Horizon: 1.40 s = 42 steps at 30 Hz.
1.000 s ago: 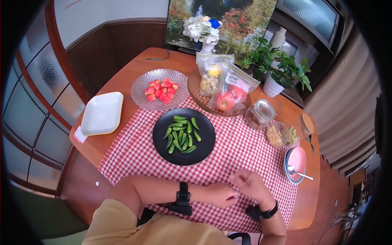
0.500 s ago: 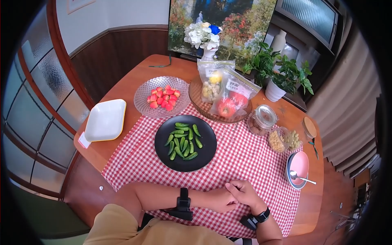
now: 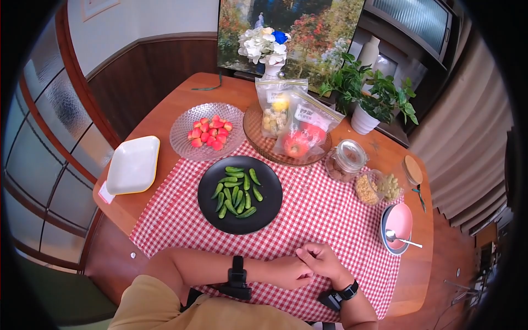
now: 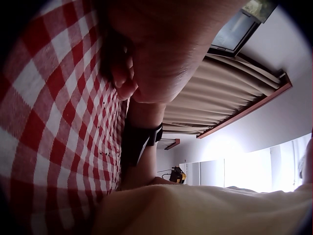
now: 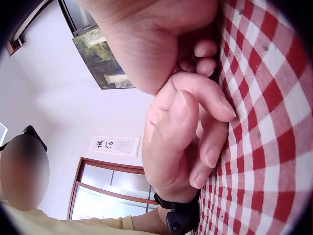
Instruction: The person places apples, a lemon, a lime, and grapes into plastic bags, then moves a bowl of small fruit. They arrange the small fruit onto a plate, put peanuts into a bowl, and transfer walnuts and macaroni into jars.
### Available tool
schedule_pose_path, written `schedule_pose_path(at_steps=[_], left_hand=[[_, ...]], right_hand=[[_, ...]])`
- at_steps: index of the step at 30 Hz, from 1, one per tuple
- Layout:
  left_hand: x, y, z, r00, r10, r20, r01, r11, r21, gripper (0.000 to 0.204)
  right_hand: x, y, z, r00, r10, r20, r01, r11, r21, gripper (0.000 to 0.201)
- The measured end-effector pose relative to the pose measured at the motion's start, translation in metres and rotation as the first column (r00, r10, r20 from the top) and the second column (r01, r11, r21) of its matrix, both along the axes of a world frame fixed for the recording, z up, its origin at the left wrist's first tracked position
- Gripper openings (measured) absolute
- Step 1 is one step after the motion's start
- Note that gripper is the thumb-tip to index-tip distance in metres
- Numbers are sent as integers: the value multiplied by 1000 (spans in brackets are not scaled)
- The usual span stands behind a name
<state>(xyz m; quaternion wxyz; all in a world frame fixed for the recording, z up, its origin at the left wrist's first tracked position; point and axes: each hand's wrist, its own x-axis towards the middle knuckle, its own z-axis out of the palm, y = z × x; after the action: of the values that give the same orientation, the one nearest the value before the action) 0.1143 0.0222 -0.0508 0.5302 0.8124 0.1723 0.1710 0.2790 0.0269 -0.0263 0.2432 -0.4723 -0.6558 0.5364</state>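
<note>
My left hand [image 3: 288,273] rests on the red and white checked tablecloth [image 3: 330,220] near the table's front edge, fingers loosely curled. Against its knuckles lies my right hand [image 3: 323,260], its thumb over the left hand's edge and its fingers bent. Neither hand holds any object. In the right wrist view, the left hand [image 5: 171,137] shows its fingers half curled close over the cloth, overlapped by the right. Nearest to both hands is a black plate [image 3: 212,217] of small green cucumbers [image 3: 236,193].
Behind the plate stand a glass dish [image 3: 181,146] of strawberries [image 3: 210,132] and a tray holding zip bags [image 3: 305,126]. At left lies a white tray [image 3: 133,165]. On the right are a jar [image 3: 347,159], cups of nuts [image 3: 368,188] and a pink bowl [image 3: 400,220] with a spoon [image 3: 404,240].
My right hand, slightly raised and apart a second ago, has come down and left against the left hand. The head view has shifted a little. The dishes have not moved.
</note>
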Motion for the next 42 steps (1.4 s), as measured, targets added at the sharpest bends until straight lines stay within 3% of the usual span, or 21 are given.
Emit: schedule_pose_path(at_steps=[24,29,31,33,34,35,36,37,39,41,42], left_hand=[[-4,-1,5,999,-8,-35,7,999,-45,17],[-11,7,46,996,-83,-30,83,997,-10,18],[-18,28,84,994,19,-105,-4,990,144,16],[-22,66,120,983,120,-139,-66,937,342,14],[-20,87,128,966,227,-121,-148,875,461,12],[-18,112,134,948,314,-45,-237,794,559,11],[-14,138,141,917,397,30,-299,637,710,11],[-11,166,149,878,476,-51,-319,661,679,12],[-9,232,142,845,535,-10,-248,409,878,14],[-8,276,143,738,673,-54,-221,316,923,23],[-5,287,142,744,666,-43,-220,306,926,23]], right_hand=[[3,1,-6,999,-32,0,32,999,-4,20],[4,3,-8,1000,15,-9,-14,998,68,18],[4,1,-11,998,16,-57,-11,996,91,17],[1,-1,-20,992,-34,-124,68,958,278,18],[5,2,-15,999,20,-32,-15,991,133,21],[5,1,-14,999,9,-37,-4,990,140,21],[4,1,-14,999,10,-46,-4,992,125,23],[3,1,-14,998,10,-54,-4,994,112,24],[3,2,-16,999,7,-44,-2,993,115,25],[3,2,-17,998,19,-62,-14,996,86,25],[3,2,-14,998,32,-46,-27,994,109,26]])
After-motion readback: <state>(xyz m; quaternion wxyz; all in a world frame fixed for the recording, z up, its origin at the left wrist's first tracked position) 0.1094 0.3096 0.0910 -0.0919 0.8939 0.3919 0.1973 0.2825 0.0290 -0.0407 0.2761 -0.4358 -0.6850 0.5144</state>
